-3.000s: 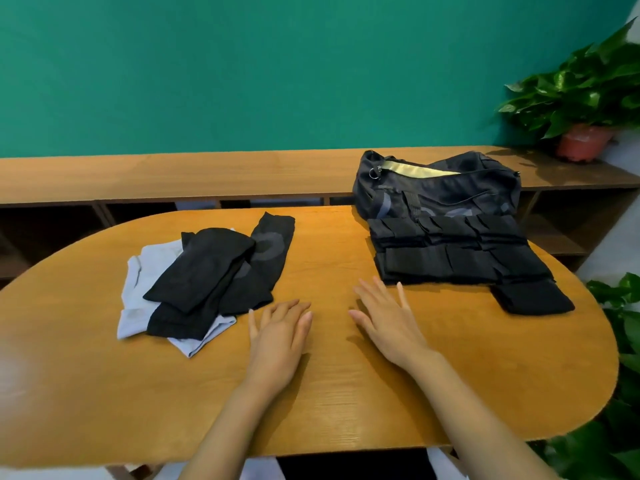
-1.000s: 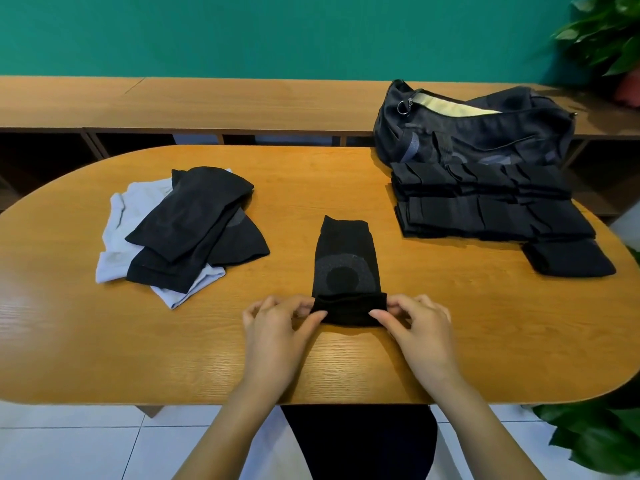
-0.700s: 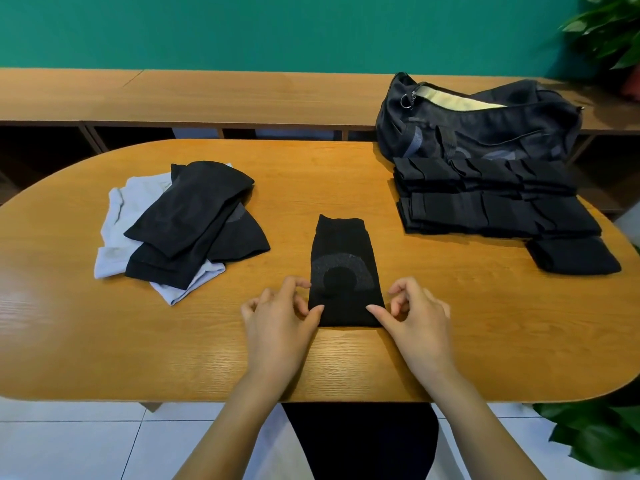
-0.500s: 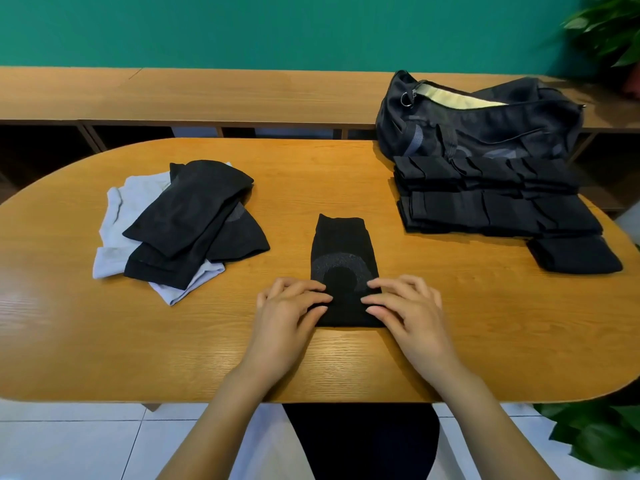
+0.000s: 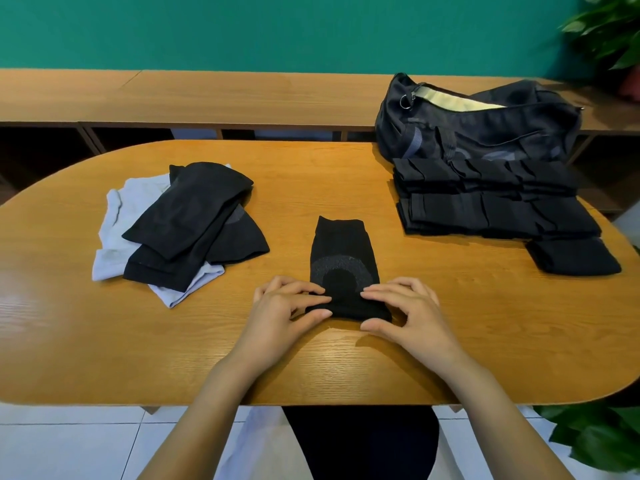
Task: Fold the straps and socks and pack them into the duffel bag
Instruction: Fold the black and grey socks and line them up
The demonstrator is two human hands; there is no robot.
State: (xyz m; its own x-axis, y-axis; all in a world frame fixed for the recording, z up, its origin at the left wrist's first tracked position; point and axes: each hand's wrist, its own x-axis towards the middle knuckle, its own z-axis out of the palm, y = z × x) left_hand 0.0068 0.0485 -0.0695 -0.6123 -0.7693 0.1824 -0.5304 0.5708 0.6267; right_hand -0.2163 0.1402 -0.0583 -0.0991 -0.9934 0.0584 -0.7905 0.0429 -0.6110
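Left hand (image 5: 289,306) and right hand (image 5: 407,308) each pinch the near edge of the limp, light black knit sock (image 5: 342,252); likely best gripped at its corners.

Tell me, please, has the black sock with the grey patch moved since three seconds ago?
Yes: the black sock came off the sock pile, rightward toward the duffel bag.

bright, even light; sharp, table (image 5: 104,341) bowed by wide-angle lens.
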